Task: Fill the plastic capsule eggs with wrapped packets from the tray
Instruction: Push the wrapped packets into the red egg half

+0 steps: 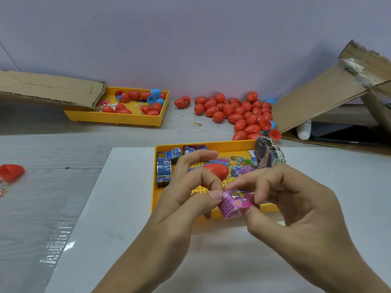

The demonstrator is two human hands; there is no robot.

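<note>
Fingers of both hands pinch a small pink wrapped packet [235, 203] in front of me, just above the near edge of the yellow perforated plastic tray [160, 199]: my left hand [190, 193] grips its left end between thumb and forefinger, my right hand [296, 199] grips its right end the same way. That tray sits on a white sheet [118, 218] on the pale wood-grain tabletop [53, 151] and holds blue wrapped packets [166, 163] along its left side, more mixed packets across the middle, and a closed red plastic capsule egg [218, 171] lying just behind my left fingers. At the tray's far right corner I see a stack of dark patterned packets [269, 152]. Farther back, a heap of red capsule eggs [237, 113] lies by the wall, with a few blue halves among them. A second yellow tray [135, 119] to the left holds red and blue eggs, partly under a cardboard flap [48, 87]. One open red egg half [11, 171] lies at the far left.
</note>
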